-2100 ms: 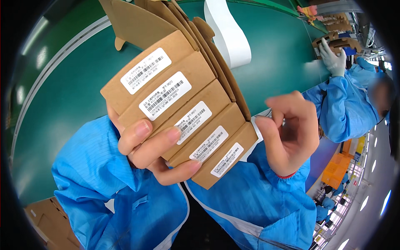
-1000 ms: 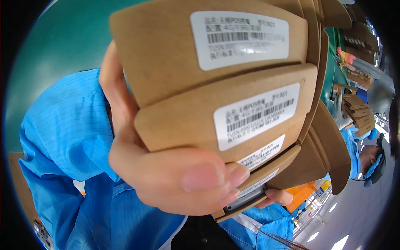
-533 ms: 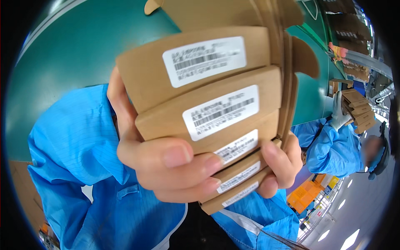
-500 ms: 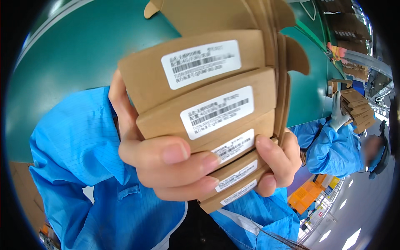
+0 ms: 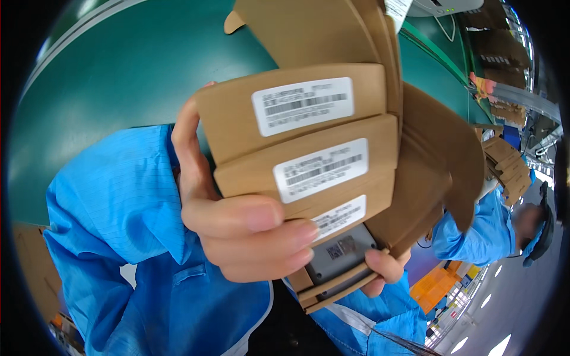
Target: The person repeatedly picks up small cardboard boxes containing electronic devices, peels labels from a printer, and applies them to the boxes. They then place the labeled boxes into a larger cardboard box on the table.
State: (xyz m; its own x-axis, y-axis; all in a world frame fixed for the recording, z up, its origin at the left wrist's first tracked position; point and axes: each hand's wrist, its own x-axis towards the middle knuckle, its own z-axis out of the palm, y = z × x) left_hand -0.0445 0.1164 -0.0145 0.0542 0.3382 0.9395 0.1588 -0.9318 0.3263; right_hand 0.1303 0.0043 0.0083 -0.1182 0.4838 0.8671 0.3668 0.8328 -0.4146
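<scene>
My left hand (image 5: 249,237) is wrapped round a stack of brown cardboard boxes (image 5: 234,127) with white barcode labels on their ends. The stack is held tilted, close to the head camera. Lid flaps (image 5: 309,32) stand out beyond its far side. In the lower part of the stack one box is parted, its brown lid (image 5: 436,160) swung out to the right. Inside lies a flat grey device (image 5: 323,261) with a small square code on it. My right hand (image 5: 383,273) grips the edge of this lower box with its fingertips; the rest of the hand is hidden.
Beneath the boxes is a green table (image 5: 119,77). A white device (image 5: 439,7) stands at its far side. On the right, a person in a blue coat (image 5: 475,231) is beside another stack of brown boxes (image 5: 507,163). Orange bins (image 5: 436,288) are further back.
The stack has shifted slightly right and down. At its lower end a box has come open, its lid swinging right and baring the grey device. My right hand has moved lower.
</scene>
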